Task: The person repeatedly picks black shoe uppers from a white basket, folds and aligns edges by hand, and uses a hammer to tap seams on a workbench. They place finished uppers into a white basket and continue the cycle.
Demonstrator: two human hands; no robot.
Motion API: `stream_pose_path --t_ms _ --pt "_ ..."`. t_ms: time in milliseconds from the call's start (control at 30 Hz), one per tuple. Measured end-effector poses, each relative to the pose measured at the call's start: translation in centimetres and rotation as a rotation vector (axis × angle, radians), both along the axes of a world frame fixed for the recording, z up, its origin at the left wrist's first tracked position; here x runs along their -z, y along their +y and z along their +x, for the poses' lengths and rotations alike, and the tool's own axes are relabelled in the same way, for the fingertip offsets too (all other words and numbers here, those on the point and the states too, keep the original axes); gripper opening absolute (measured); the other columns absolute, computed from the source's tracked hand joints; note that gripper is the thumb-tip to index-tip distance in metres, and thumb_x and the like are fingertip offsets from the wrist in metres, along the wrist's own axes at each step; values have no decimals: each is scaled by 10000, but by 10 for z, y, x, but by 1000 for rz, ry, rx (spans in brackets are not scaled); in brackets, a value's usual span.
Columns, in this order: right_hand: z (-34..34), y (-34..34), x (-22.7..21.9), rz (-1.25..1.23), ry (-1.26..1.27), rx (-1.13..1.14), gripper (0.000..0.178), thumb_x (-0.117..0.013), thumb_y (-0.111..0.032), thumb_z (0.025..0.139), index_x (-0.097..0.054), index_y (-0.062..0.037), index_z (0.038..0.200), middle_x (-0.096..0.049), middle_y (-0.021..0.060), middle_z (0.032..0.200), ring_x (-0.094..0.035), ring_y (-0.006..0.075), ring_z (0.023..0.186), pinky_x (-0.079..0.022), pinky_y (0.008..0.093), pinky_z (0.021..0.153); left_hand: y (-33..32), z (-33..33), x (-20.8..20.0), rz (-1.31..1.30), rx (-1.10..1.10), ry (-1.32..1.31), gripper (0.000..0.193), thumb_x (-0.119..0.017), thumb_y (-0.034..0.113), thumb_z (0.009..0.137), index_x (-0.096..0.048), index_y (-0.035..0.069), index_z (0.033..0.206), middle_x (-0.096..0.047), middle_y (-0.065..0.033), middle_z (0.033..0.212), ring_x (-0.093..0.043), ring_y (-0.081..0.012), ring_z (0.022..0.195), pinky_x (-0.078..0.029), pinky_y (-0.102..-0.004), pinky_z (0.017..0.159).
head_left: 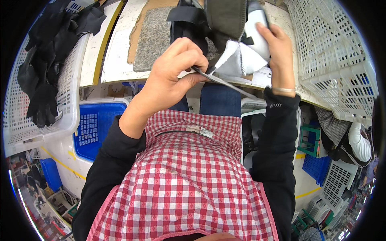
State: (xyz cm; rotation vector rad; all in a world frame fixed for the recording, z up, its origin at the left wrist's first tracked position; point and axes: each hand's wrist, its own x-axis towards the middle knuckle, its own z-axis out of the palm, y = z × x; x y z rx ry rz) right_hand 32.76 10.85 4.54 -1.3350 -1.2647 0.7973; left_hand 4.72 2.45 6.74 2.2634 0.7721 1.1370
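Above the table's near edge, my left hand (177,72) pinches a thin dark grey strip (229,85) between thumb and bent fingers. One end of the strip trails toward the lower right. A sewn black-and-white piece (241,58), perhaps a shoe upper, lies just right of that hand; its white side shows a stitched seam. My right hand (278,50) is closed on the white side of this piece, thumb at its upper edge. A dark leather-like panel (226,18) and a black flap (187,15) rise behind it, slightly blurred.
A grey stone slab (150,44) rests on the white table (116,60). White baskets stand on both sides, the left one (68,92) piled with black pieces (44,72). Below are a blue crate (86,146) and a white bin (295,120). Another person's sleeve (359,142) shows at far right.
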Motion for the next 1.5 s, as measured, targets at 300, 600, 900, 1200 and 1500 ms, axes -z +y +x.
stream_pose_path --t_ms 300,600,900,1200,1500 --pt "-68 -27 -33 1075 -950 -171 510 -701 36 754 -660 -103 1244 -709 83 1016 -676 279 850 -553 374 711 9 -19 -8 139 -105 18 305 -736 -143 710 -648 48 931 -570 -58 976 -611 -212 867 -496 -314 712" --pt "-64 -75 -11 672 -998 -331 335 -809 -114 676 -687 -145 986 -659 4 823 -675 205 740 -535 320 613 8 -35 15 220 -70 158 329 -756 -99 609 -647 43 885 -564 -76 880 -595 -281 876 -492 -354 721" --pt "-70 -87 6 824 -941 -251 198 -768 -160 683 -762 -169 881 -722 -57 839 -660 133 742 -533 269 602 6 -31 35 267 -139 210 298 -842 44 635 -730 51 911 -556 -64 828 -586 -259 819 -499 -355 666" --pt "-69 -94 -1 763 -957 -330 172 -768 -173 701 -760 -158 872 -720 -41 819 -673 131 765 -493 281 623 1 -28 36 534 -162 174 286 -770 169 557 -726 56 816 -504 -18 700 -567 -209 666 -402 -323 484" --pt "-62 -92 -9 834 -1004 -354 196 -761 -190 703 -756 -144 893 -735 -22 840 -672 142 723 -494 290 630 -7 -32 18 524 -157 210 278 -779 122 557 -711 32 811 -534 -45 706 -565 -221 657 -427 -333 519"
